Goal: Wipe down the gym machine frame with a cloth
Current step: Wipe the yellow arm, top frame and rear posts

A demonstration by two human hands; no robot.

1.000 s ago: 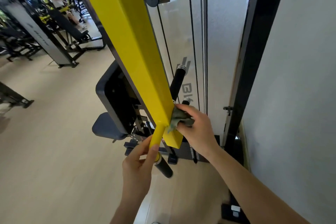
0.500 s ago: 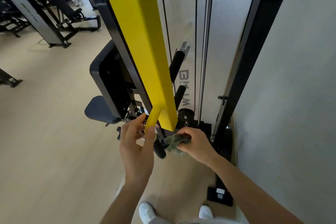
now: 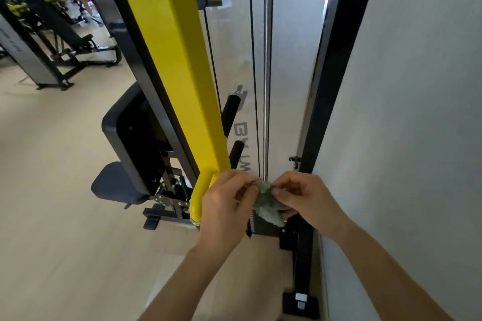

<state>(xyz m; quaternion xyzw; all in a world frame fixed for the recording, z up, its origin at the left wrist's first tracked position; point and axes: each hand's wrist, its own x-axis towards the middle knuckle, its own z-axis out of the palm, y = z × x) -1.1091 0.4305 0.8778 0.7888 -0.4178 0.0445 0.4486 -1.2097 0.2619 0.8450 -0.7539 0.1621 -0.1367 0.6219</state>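
Two bare forearms reach forward from the bottom edge and meet low in front of a gym machine; between them is a small, crumpled grey-green cloth, held in the air just right of the lower end of a thick yellow beam that slants up and away to the top edge; the cloth seems to touch no part of the machine, though fingers hide its far side. The left hand shows its back, wrist straight, fingers curled inward and pinching the cloth's left edge; it sits just in front of a short yellow handle that drops from the beam's end; the right hand is turned palm-down, thumb and forefinger pinching the cloth's upper right while the other fingers curl under it; both hands are closed on the cloth and neither is on the beam. Held by two edges at once, the cloth is most likely being folded or bunched to bring a clean face forward before it is put to the beam, which is near enough to need little reach. Behind the beam are a dark pad and seat; to its right run thin black cables and a shiny rod, then a black upright against a pale wall; the floor is light wood
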